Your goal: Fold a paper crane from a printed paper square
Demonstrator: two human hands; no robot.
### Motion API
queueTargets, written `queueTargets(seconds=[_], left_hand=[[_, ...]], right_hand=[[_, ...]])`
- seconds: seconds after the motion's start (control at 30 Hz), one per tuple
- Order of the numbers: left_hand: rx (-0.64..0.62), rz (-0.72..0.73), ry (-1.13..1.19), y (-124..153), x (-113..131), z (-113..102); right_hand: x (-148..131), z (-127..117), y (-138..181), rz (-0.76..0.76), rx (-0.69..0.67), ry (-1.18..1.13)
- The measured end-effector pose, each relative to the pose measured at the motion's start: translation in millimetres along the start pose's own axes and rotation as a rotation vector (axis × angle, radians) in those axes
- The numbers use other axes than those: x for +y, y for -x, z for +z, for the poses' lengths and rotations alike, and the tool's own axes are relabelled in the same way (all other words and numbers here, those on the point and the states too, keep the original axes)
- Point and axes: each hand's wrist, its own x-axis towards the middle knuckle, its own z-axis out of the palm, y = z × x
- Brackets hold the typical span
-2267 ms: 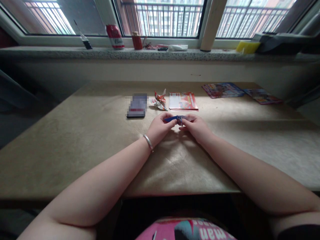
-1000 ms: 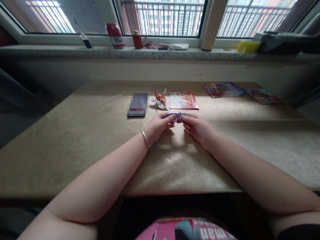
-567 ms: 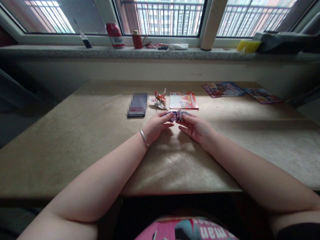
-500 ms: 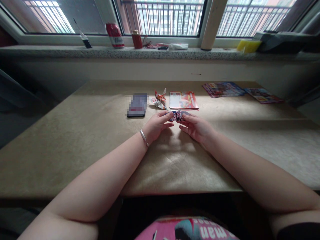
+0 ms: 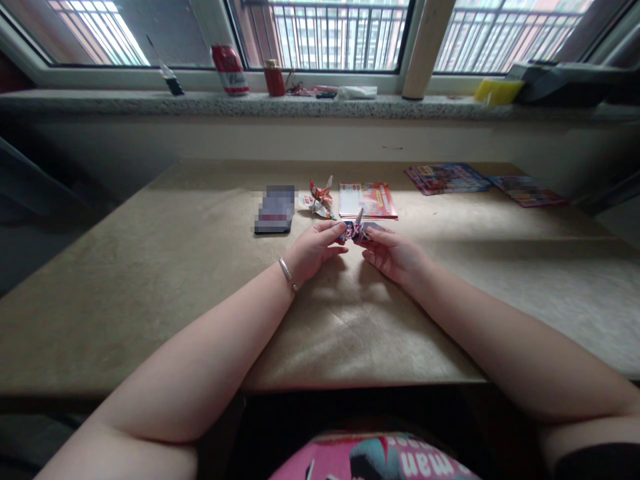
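Observation:
Between my two hands, just above the table, is a small folded paper crane [image 5: 355, 231] in dark blue, pink and white print, with one narrow point sticking up. My left hand [image 5: 317, 249] pinches its left side between thumb and fingers. At its right side, my right hand [image 5: 396, 254] grips it the same way. Beyond them on the table sits a red and white folded paper crane [image 5: 321, 200]. Right of that crane lies a short stack of printed red and white paper sheets [image 5: 368, 201].
A dark phone [image 5: 275, 209], partly blurred, lies left of the red crane. Printed leaflets [image 5: 447, 179] are spread at the back right of the table [image 5: 165, 267]. On the windowsill [image 5: 195, 105] stand a red and white can [image 5: 231, 70], a red lighter [image 5: 274, 78] and a yellow item [image 5: 498, 91].
The narrow point on the held paper crane now stands higher and leans a little right. My right hand's fingers have shifted slightly; my left hand is nearly still.

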Motion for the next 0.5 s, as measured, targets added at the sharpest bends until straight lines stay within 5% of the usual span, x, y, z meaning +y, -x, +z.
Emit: queueTargets(seconds=[0.5], left_hand=[[0.119, 0.096, -0.169, 3, -6, 9]], right_hand=[[3, 3, -1, -0.053, 0.085, -0.015]])
